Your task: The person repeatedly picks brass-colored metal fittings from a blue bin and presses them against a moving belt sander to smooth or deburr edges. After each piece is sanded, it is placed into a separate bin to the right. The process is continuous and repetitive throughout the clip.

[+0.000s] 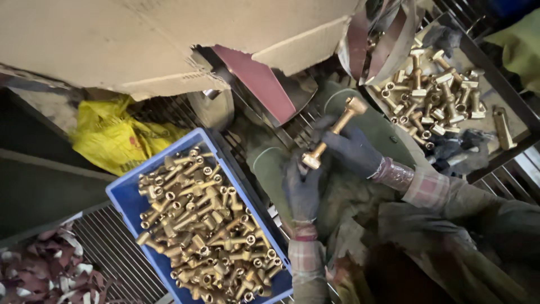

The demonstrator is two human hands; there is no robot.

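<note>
Both my gloved hands hold one brass fitting [333, 130], a long T-shaped piece, in the middle of the view. My left hand [302, 186] grips its lower end and my right hand [351, 149] wraps its shaft. The fitting's upper end points toward a red-brown sanding belt [256, 79] just above. Left of my hands stands a blue plastic crate [126, 197] heaped with several brass fittings [208, 225]. At the upper right, a dark tray [500, 73] holds more brass fittings [433, 93].
Torn cardboard [140, 39] hangs over the top. A yellow plastic bag [115, 138] lies left of the crate. Worn abrasive strips [45, 270] pile at the lower left on a metal grating [109, 247]. Dark gloves [458, 149] rest beside the tray.
</note>
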